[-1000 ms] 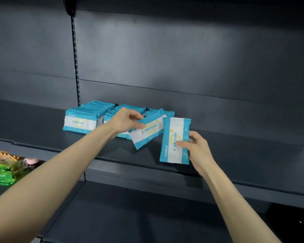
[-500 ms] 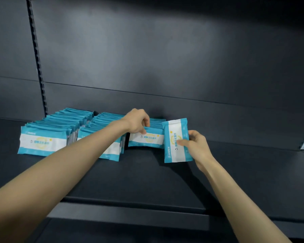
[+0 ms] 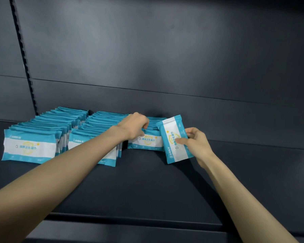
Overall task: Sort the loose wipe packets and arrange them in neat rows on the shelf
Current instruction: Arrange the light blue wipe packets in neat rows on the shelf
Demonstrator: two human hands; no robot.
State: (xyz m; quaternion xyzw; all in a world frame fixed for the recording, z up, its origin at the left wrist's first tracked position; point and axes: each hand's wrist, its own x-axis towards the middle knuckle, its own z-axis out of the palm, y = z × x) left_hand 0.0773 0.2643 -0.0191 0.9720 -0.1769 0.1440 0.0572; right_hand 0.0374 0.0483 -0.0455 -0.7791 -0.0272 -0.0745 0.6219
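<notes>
Dark shelf [image 3: 165, 186], packet rows [image 3: 42, 135] at centre left. Left hand [image 3: 135, 127] grips the top edge of the front packet [image 3: 147, 142] at mid-frame; right hand [image 3: 197, 144] pinches a loose packet [image 3: 174, 139], tilted on end, just right of it.

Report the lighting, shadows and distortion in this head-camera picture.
Head view: soft light leaves a pale sheen on the dark grey metal back panel; the tilted blue-and-white wipe packet pinched by the right hand shadows the dark shelf below it; the left hand grips the third row's front packet; wide-angle bowing curves the black slotted upright; front print is sharp.
</notes>
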